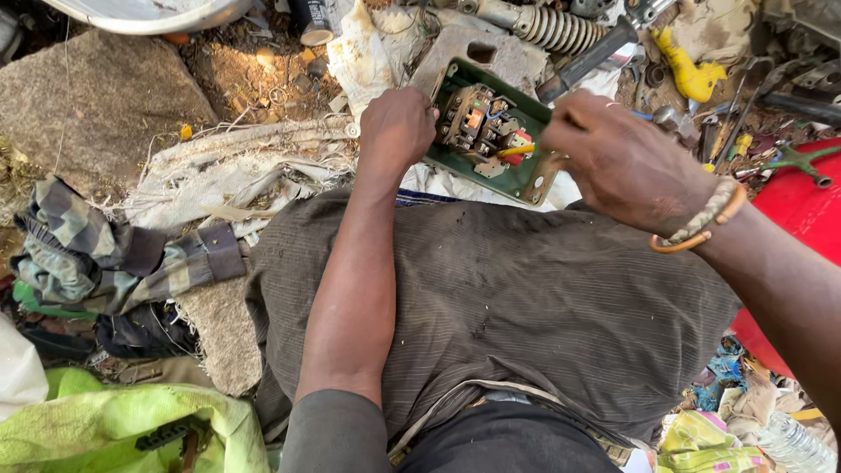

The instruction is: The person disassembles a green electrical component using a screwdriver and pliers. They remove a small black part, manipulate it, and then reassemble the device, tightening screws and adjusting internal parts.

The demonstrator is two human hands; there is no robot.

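Ground (236, 74) here is bare dirt strewn with scrap, outdoors in hard sun. At far left lies a flat stone (96, 101), and below it a crumpled camouflage cloth (96, 250) with a yellow-green bag (114, 429) at the bottom corner. A frayed white sack (236, 171) spreads between the stone and the person's lap, which is covered by brown striped trousers (526, 298).

The left hand (396, 130) is curled closed on the left edge of a green switch box (491, 131), gripping it and holding it tilted just beyond the knee. The box is open, showing a block of contacts and a yellow wire. The right hand (618, 162), with a braided bracelet (701, 219) at the wrist, is closed over the box's right end; its fingers hide what they pinch, so I cannot tell whether a tool is in them.

Behind the box sit a coil spring (561, 28) and a dark handle (587, 60). Further right a yellow nozzle (688, 70) lies among small metal tools, and a red drum (802, 210) fills the right edge, partly behind the forearm.
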